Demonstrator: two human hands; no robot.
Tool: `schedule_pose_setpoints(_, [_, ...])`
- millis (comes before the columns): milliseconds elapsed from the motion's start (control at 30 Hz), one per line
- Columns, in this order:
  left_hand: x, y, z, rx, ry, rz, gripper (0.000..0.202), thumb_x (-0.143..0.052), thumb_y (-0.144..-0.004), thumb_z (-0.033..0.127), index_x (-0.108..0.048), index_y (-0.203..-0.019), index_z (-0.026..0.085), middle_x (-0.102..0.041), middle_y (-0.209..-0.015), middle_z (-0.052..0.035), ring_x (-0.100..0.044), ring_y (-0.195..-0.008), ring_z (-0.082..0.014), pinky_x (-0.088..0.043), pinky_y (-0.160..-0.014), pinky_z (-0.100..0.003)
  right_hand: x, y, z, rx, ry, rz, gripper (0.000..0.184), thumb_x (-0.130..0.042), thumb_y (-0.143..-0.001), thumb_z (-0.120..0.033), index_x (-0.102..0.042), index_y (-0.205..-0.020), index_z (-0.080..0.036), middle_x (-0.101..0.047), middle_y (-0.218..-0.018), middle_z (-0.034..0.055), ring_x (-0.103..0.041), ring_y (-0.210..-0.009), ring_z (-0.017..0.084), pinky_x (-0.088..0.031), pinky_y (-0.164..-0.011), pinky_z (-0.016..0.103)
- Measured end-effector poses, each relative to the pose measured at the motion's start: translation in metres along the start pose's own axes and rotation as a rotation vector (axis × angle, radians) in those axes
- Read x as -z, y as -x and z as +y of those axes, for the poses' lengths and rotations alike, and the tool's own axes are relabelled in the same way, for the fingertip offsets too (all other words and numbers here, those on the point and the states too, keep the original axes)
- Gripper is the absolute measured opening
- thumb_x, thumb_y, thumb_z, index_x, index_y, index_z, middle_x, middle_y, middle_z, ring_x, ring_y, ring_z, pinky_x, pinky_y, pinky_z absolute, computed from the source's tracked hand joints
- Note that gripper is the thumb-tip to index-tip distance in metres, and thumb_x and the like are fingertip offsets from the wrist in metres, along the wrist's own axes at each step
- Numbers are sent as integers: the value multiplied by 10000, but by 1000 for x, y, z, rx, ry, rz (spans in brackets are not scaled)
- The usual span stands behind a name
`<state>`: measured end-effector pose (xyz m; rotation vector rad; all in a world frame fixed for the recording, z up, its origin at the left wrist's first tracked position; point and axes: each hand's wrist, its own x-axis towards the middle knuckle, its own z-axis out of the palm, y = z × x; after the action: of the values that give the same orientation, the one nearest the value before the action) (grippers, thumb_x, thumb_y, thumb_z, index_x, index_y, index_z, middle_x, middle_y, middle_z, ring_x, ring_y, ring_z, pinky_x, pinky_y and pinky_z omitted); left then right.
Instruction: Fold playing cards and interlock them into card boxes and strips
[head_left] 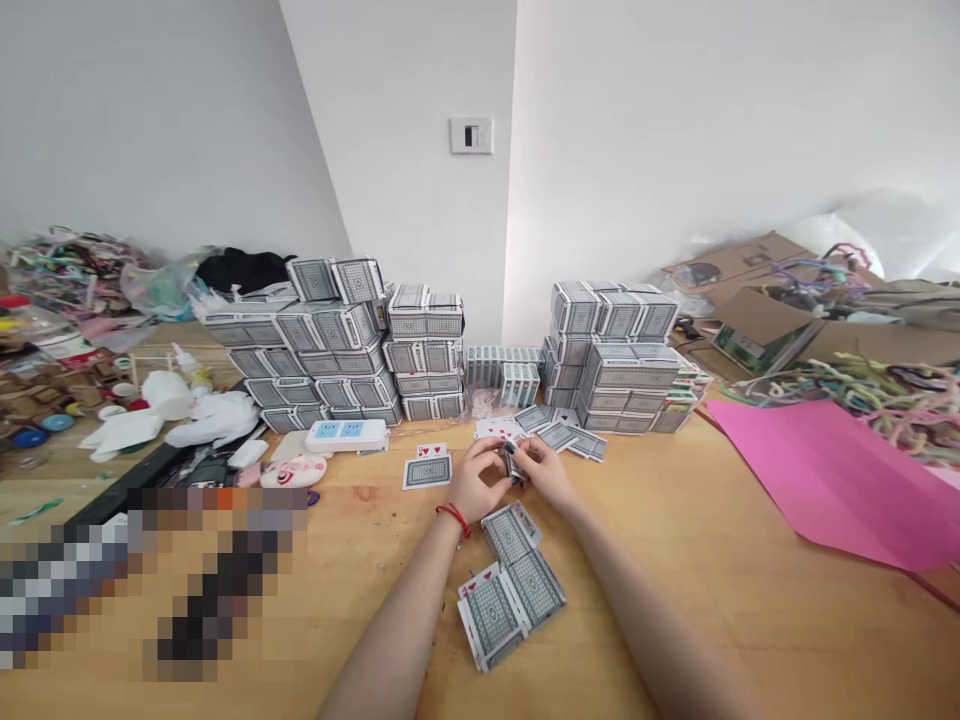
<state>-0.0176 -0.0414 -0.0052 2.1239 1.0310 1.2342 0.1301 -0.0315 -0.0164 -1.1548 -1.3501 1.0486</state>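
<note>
At the middle of the table, my left hand (480, 482) and my right hand (546, 474) meet, fingers pinched around a small playing card piece (514, 466). Whether it is one card or several folded together is hard to see behind the fingers. Between my forearms lies a joined block of grey-backed playing cards (511, 592), with red heart faces showing at its edges. Just beyond my hands, loose playing cards (561, 436) are spread, some face up. Left of my left hand are a face-down card (427, 472) and a face-up heart card (432, 450).
Stacked card blocks stand at the back left (341, 360) and back right (630, 380), with small card boxes (519, 384) between them. A white power strip (346, 435) lies left. A pink sheet (832, 470) and an open cardboard box (772, 320) are on the right.
</note>
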Motion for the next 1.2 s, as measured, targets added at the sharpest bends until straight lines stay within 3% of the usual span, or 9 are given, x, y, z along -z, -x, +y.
schedule_pose_setpoints(267, [-1, -1, 0, 5, 5, 11, 84, -605, -618, 129, -545, -627, 187, -549, -1086, -63, -503, -1015, -205, -388, -881, -397, 3, 2, -9, -137, -191, -96, 369, -578, -660, -446, -528, -944, -216, -582, -872, 16, -543, -740, 157, -448, -596, 254])
schedule_pose_setpoints(433, [-1, 0, 1, 17, 9, 7, 85, -602, -623, 128, -538, -615, 184, -551, -1090, -65, -498, -1024, -203, -385, -886, -395, 4, 2, -10, -206, -331, -192, 354, -586, -667, -432, -549, -933, -202, -593, -829, 11, -551, -681, 136, -438, -559, 231])
schedule_pose_setpoints(767, [-1, -1, 8, 5, 8, -4, 106, -557, -627, 91, -506, -651, 181, -528, -1062, -74, -487, -1025, -202, -394, -871, -376, 3, 0, -6, -210, -340, -147, 369, -619, -642, -410, -552, -923, -182, -602, -789, 19, -552, -657, 138, -433, -566, 237])
schedule_pose_setpoints(867, [-3, -1, 8, 0, 20, 0, 195, -536, -610, 70, -488, -759, 185, -508, -1052, -73, -477, -1029, -201, -397, -863, -361, 3, 0, -3, -170, -319, -135, 364, -633, -639, -380, -558, -935, -181, -613, -842, 29, -567, -722, 156, -449, -636, 268])
schedule_pose_setpoints(1033, [-5, 0, 4, 23, 23, 12, 558, -539, -589, 71, -368, -1106, 189, -466, -1088, -81, -479, -998, -197, -391, -866, -363, 1, 2, -4, -135, -299, -138, 399, -652, -618, -380, -562, -952, -183, -622, -895, 49, -583, -783, 190, -460, -709, 325])
schedule_pose_setpoints(1200, [-3, -1, 7, 25, -142, 41, 544, -586, -510, 80, -471, -1025, 213, -411, -1028, -68, -416, -1010, -248, -352, -876, -406, 3, 5, -11, -123, -245, -161, 412, -651, -613, -397, -569, -951, -177, -619, -900, 51, -578, -792, 195, -456, -716, 322])
